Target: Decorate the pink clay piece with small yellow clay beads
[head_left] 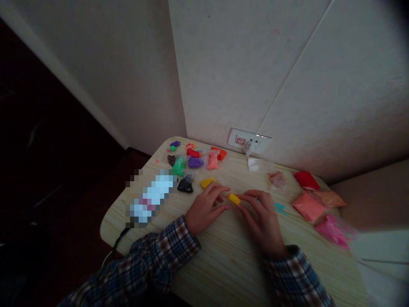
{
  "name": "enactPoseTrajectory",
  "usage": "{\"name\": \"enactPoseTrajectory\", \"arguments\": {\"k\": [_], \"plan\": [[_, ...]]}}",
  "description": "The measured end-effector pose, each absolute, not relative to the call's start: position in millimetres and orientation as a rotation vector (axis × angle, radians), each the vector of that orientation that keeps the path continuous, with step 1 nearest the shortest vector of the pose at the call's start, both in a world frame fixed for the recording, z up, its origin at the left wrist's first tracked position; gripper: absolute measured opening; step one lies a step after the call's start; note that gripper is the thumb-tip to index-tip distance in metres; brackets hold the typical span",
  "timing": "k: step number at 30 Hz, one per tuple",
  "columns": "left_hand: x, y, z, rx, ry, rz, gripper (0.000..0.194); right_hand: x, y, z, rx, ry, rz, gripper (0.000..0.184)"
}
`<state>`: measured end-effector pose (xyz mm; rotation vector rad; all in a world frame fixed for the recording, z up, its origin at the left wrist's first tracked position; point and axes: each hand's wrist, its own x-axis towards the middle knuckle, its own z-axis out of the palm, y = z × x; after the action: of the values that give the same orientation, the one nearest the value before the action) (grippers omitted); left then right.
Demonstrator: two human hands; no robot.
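A small yellow piece of modelling clay (234,199) is pinched between the thumb and fingers of my right hand (263,217), just above the table. My left hand (206,209) is on the other side of it, thumb and fingers apart, holding nothing. Its fingertips come close to the yellow piece without visibly touching it. Just beyond my left hand lies a bag of yellow clay (207,183). Turquoise sticks (280,207), perhaps tools, lie partly hidden behind my right hand.
Bags of black (185,184), green (179,166) and purple clay (195,162) lie at the back left of the wooden table (223,264). A lit phone-like device (155,196), blurred, has a cable. Red (306,180) and pink bags (332,231) lie right. A wall socket (249,140) is behind.
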<state>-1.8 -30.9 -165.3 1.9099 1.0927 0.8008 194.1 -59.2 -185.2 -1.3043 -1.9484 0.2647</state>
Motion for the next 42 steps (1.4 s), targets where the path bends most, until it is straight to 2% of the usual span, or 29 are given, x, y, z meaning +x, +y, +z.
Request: {"name": "enactPoseTrajectory", "arguments": {"k": [6,14,25,29,36,42], "plan": [[-8,-28,-158,1.884,1.014,0.883,0.017,191,-63,-178,-1.21,-1.941,0.344,0.022],[-5,-30,-155,1.949,0.932,1.004,0.026,187,-64,-171,-1.209,-1.847,0.411,0.015],[-6,-31,-156,2.043,0.848,1.101,0.021,181,-64,-165,-1.2,-1.753,0.64,0.015],[-6,-31,-156,2.136,0.83,1.128,0.03,181,-64,-164,-1.181,-1.71,0.728,0.021],[-7,-34,-153,2.198,0.876,1.239,0.018,179,-64,-157,-1.106,-1.713,0.861,0.031],[-5,-33,-151,1.887,0.9,1.087,0.033,181,-66,-157,-1.092,-1.708,0.753,0.029]]}}
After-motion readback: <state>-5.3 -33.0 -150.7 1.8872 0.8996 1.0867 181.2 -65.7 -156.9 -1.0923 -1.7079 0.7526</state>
